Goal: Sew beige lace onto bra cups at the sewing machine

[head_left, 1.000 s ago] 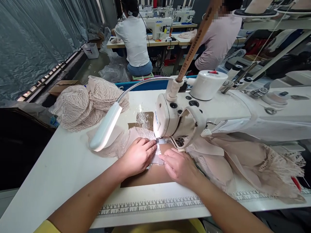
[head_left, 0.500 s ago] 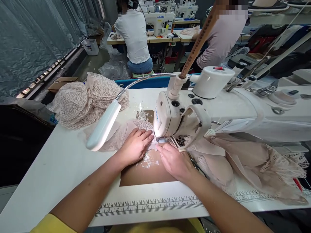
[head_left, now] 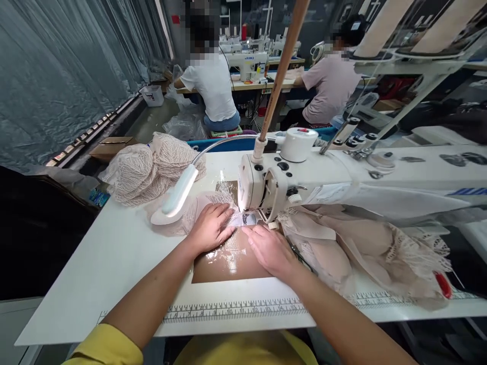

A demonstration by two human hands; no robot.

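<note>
My left hand lies flat, fingers stretched out, on a pale pink mesh and lace piece left of the needle area. My right hand is closed, thumb and forefinger together at the fabric's edge just in front of the presser foot. The white sewing machine stands over the fabric, and its head hides part of the stitching spot. Under both hands is a shiny brown sheet on the table. More joined beige fabric pieces lie bunched right of my right hand.
A stack of lace cups sits at the back left. A gooseneck lamp arches over the work. Dark scissors lie partly under fabric beside my right wrist. A printed ruler runs along the front edge. Two people sit at machines beyond.
The camera view has shifted, showing more of the room behind. Both hands stay close to the needle; my left hand's fingers lie slightly more spread on the fabric.
</note>
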